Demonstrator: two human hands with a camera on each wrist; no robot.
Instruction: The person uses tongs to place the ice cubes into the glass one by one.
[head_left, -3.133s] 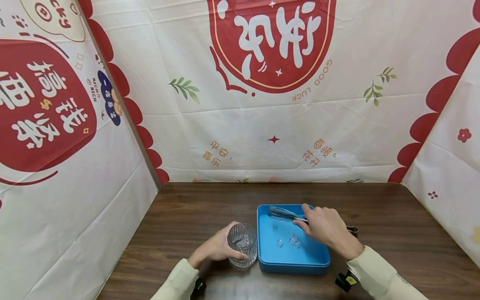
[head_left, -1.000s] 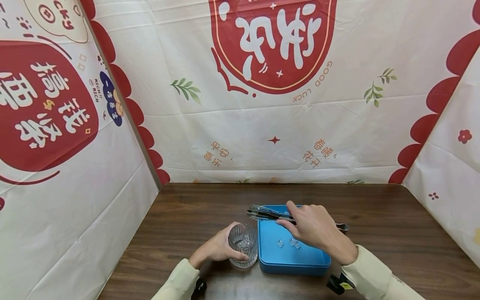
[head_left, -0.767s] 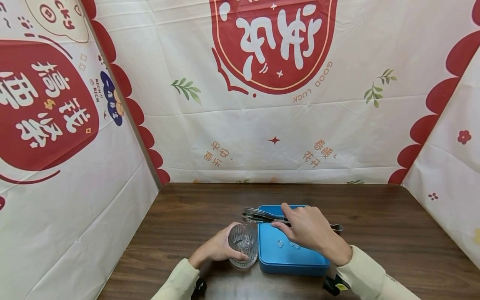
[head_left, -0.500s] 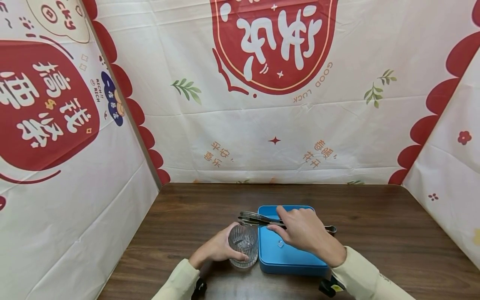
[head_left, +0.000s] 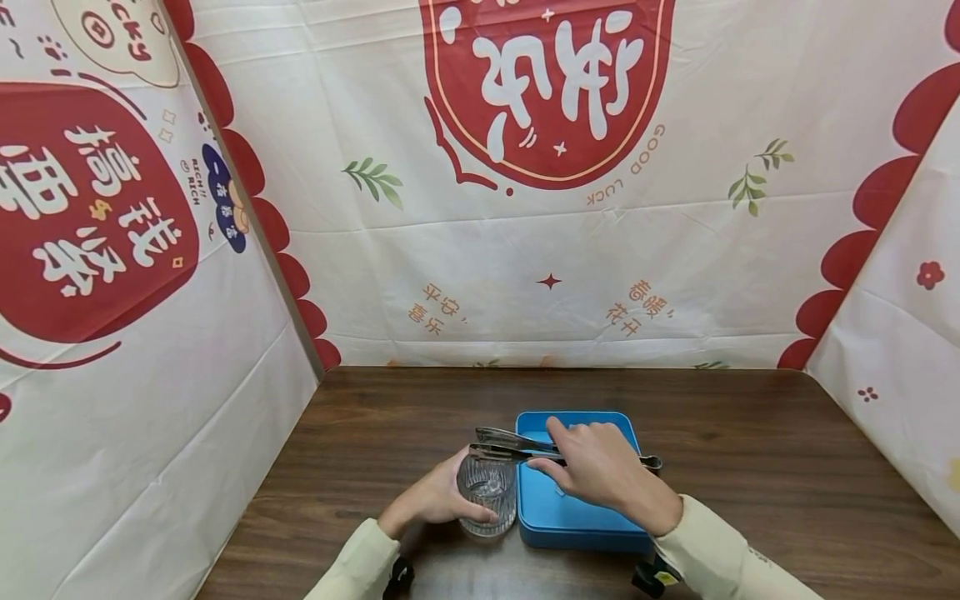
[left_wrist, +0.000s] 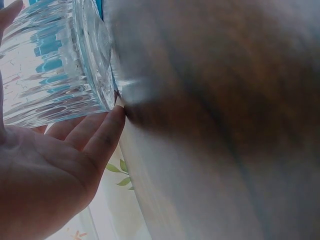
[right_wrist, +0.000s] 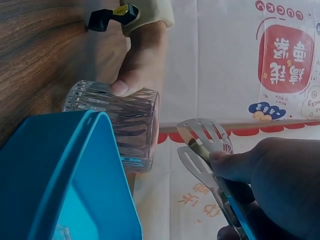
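Observation:
My left hand (head_left: 435,502) grips a ribbed clear drinking glass (head_left: 486,510) around its side, thumb toward me, beside the blue box. In the left wrist view, fingers reach under the side of the glass (left_wrist: 55,75) down to the tabletop. My right hand (head_left: 603,471) holds metal tongs (head_left: 517,444) over the box, their heads above the glass rim. The right wrist view shows the slotted heads of the tongs (right_wrist: 214,187) spread apart, nothing visible between them. Something small and clear lies inside the glass.
Right against the glass stands a blue rectangular box (head_left: 581,537); a clear cube (right_wrist: 62,233) lies inside it, while my right hand covers much of its interior. The brown wooden table (head_left: 375,425) ends at a printed white cloth (head_left: 487,250) behind and at the sides.
My right hand has carried the tongs left from over the box to above the glass. The tongs' heads, close together half a second ago, now stand wider apart. The left hand and glass stay put.

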